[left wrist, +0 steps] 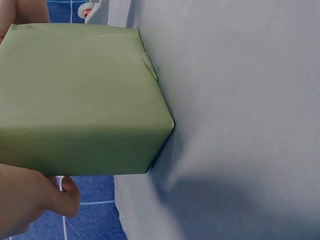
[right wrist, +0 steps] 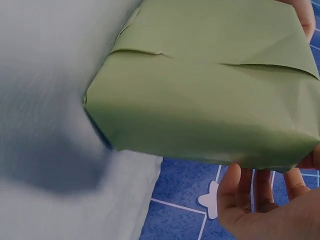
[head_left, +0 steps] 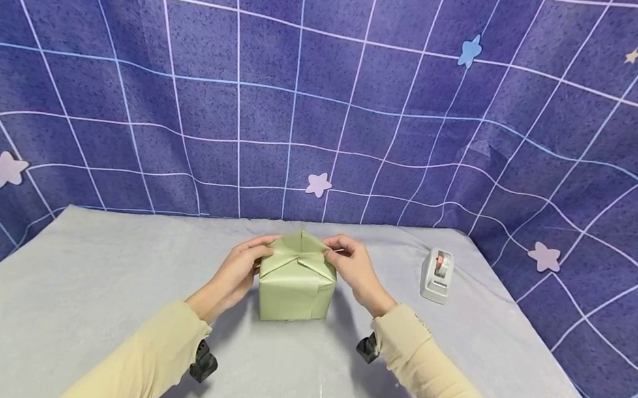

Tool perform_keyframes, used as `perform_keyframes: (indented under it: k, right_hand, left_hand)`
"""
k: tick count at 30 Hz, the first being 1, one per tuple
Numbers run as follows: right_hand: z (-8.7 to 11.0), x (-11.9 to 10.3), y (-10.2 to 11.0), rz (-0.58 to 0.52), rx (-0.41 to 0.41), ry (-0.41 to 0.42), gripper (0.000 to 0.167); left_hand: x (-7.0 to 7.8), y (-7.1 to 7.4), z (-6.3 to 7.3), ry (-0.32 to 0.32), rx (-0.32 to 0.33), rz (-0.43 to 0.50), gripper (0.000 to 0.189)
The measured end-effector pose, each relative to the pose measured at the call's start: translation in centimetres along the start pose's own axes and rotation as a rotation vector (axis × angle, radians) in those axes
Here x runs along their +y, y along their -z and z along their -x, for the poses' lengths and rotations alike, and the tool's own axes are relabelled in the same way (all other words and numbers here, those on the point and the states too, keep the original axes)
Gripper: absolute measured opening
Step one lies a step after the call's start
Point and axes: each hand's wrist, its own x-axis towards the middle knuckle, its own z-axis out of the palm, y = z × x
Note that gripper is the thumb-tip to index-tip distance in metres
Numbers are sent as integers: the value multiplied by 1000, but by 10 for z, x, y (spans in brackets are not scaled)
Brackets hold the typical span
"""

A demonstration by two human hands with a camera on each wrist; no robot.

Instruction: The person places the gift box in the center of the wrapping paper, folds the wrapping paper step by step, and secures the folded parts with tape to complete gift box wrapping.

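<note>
A box wrapped in light green paper point(head_left: 292, 298) stands upright on the table in the head view. Its top end has folded paper flaps point(head_left: 301, 244), with a pointed piece rising at the back. My left hand point(head_left: 236, 272) pinches the paper at the top left corner, thumb in front. At the top right corner, my right hand point(head_left: 354, 272) pinches the paper's edge between thumb and fingers. In the right wrist view, the right hand's fingers point(right wrist: 230, 187) curl against the box's edge, and the paper there shows overlapping seams. The left wrist view shows a smooth side of the box point(left wrist: 75, 80).
A white tape dispenser point(head_left: 437, 277) with a red-centred roll sits to the right on the table. The table has a pale grey cloth point(head_left: 128, 269). Behind and to the right hangs a blue curtain point(head_left: 258, 113) with grid lines and stars.
</note>
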Motion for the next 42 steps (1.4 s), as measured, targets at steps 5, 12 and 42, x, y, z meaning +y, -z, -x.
perform_keyframes:
  k: [5, 12, 42]
  right_hand:
    - [2, -1, 0, -70, 0, -54, 26]
    - [4, 0, 0, -141, -20, -79, 29]
    - [9, 5, 8, -133, -75, 17, 22]
  left_hand:
    - [0, 1, 2, 5, -19, 13, 39]
    - [0, 2, 2, 28, -53, 39, 35]
    - [-4, 10, 10, -323, 94, -555, 28]
